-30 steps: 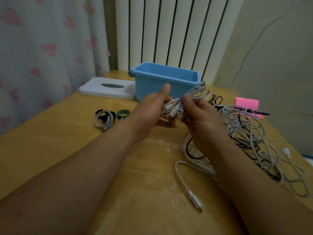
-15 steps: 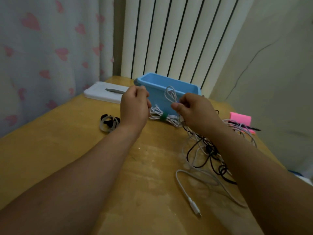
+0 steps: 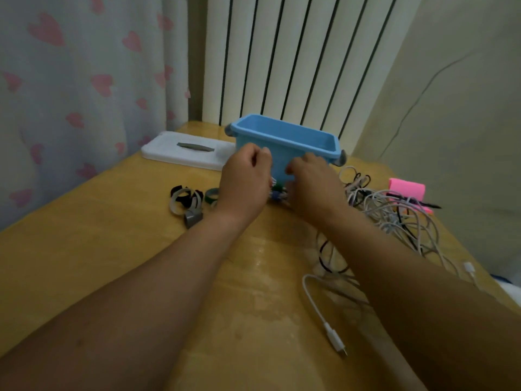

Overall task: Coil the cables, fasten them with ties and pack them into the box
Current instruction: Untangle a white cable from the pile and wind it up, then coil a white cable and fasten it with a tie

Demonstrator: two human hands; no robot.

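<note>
The coiled cable [image 3: 277, 194], bound with a green tie [image 3: 279, 189], sits between left hand [image 3: 244, 183] and right hand [image 3: 313, 187]. Both hands have their fingers curled on it. The blue box [image 3: 296, 134] stands at 12 o'clock from the hands, the tangled cables [image 3: 394, 213] at 4 o'clock and the spare ties [image 3: 186, 198] at 9 o'clock.

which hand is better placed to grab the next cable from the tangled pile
Right: the right hand sits beside the tangled pile of white and black cables; the left hand is nearer the loose strap ties.
</note>
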